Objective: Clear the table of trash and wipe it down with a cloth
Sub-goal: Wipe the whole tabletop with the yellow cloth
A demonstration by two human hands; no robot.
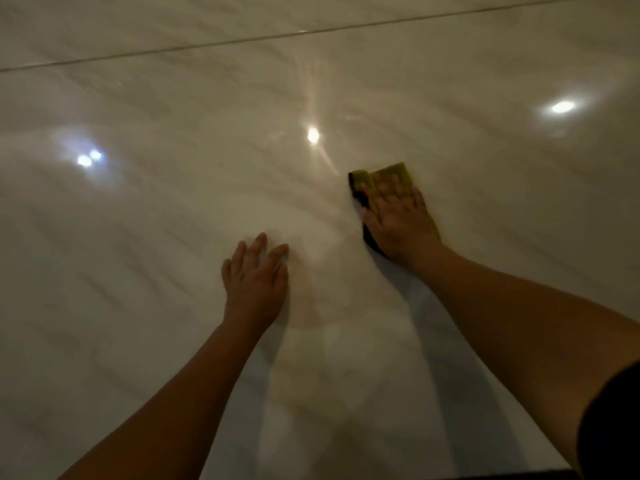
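Note:
A glossy pale marble table point(156, 237) fills the view. A yellow-green cloth point(393, 173) with a dark underside lies flat on it, right of centre. My right hand point(398, 220) presses down on the cloth with the fingers spread, covering most of it; only the far edge and a dark left strip show. My left hand point(256, 278) rests flat on the bare tabletop, palm down, fingers apart, a short way left of the cloth and holding nothing. No trash is in view.
A thin seam line point(242, 41) crosses the table surface at the back. Several ceiling lights reflect as bright spots point(313, 135) on the sheen. A dark edge point(554, 474) shows at the bottom right.

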